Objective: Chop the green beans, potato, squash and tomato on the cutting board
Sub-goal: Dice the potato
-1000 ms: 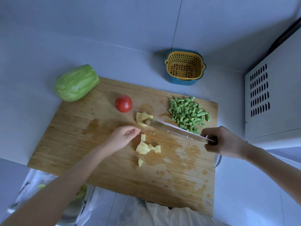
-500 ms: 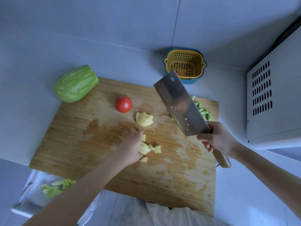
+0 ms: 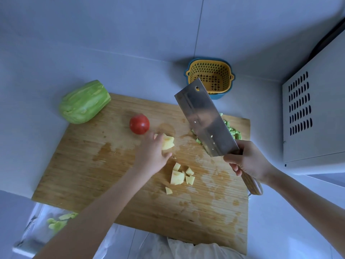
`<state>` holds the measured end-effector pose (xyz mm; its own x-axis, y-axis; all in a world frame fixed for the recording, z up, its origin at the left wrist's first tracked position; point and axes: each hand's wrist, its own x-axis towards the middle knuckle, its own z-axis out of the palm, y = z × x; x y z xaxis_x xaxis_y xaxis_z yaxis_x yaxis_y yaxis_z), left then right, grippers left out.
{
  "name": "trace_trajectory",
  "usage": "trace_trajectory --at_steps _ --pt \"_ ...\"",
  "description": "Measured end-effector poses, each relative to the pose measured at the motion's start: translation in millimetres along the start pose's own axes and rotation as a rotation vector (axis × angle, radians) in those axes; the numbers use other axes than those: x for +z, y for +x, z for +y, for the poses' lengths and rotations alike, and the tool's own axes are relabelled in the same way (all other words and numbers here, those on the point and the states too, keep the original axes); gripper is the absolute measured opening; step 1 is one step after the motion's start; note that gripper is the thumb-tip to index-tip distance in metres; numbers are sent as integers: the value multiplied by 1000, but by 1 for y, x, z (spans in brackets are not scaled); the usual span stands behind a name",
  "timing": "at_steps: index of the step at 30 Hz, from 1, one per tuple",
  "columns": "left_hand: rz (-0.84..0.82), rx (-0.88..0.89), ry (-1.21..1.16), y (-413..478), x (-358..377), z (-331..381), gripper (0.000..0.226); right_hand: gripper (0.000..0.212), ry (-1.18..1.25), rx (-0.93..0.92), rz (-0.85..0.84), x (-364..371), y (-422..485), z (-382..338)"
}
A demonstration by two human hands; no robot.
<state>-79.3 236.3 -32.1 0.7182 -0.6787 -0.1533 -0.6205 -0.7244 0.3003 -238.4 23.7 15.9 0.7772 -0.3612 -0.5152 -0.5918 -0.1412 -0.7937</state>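
- The left hand (image 3: 152,154) reaches over the middle of the cutting board (image 3: 89,174), its fingers curled round a large potato chunk (image 3: 168,143) that lies on the wood.
- The right hand (image 3: 249,161) grips the cleaver (image 3: 205,120) by its wooden handle. The broad blade is lifted off the board and tilted, its tip pointing away from the person.
- The cut potato pieces (image 3: 180,175) lie in a small cluster on the board, just nearer the person than the left hand, with one piece a little apart from the rest.
- The tomato (image 3: 139,124) sits whole on the board, just beyond the left hand.
- The squash (image 3: 84,102) lies at the board's far left corner, partly on the counter (image 3: 28,131).
- The chopped green beans (image 3: 234,130) are piled at the far right of the board, mostly hidden behind the blade.
- A yellow strainer (image 3: 211,75) nested in a blue bowl (image 3: 218,95) stands on the counter beyond the board.
- A grey vented appliance (image 3: 308,124) stands to the right.
- A clear bag (image 3: 37,227) with green scraps lies at the lower left.
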Motion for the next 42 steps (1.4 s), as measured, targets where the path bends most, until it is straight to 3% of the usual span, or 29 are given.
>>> trace_trajectory --at_steps 3,6,10,15,18,24,26,29,33,36,42 --pt "-57 150 243 22 4 1 66 26 -12 -10 0 1 -1 -1" --pt "-115 210 339 38 5 -2 58 30 -20 -19 -4 2 -3 -1" --pt "-100 118 257 41 7 -2 44 42 -5 -19 -6 3 -5 -1" --pt "17 48 246 33 15 2 46 41 -9 -23 -21 5 -4 0" --pt "-28 82 239 31 16 -2 55 44 -21 -28 -34 7 -3 0" --pt "-75 153 219 34 13 -4 38 27 -27 -37 -77 10 -7 -1" --pt "-105 149 217 24 10 -12 37 32 -38 -29 -124 9 -9 0" --pt "-73 64 123 -7 -2 -39 37 36 -114 -12 -224 8 -15 0" --pt "103 -218 -63 -56 -27 -79 37 26 -225 28 -384 25 -27 7" --pt "127 -351 -74 -81 -33 -102 42 24 -320 28 -497 53 -32 11" --pt "99 -345 -76 -79 -27 -115 43 23 -434 -17 -568 96 -26 14"
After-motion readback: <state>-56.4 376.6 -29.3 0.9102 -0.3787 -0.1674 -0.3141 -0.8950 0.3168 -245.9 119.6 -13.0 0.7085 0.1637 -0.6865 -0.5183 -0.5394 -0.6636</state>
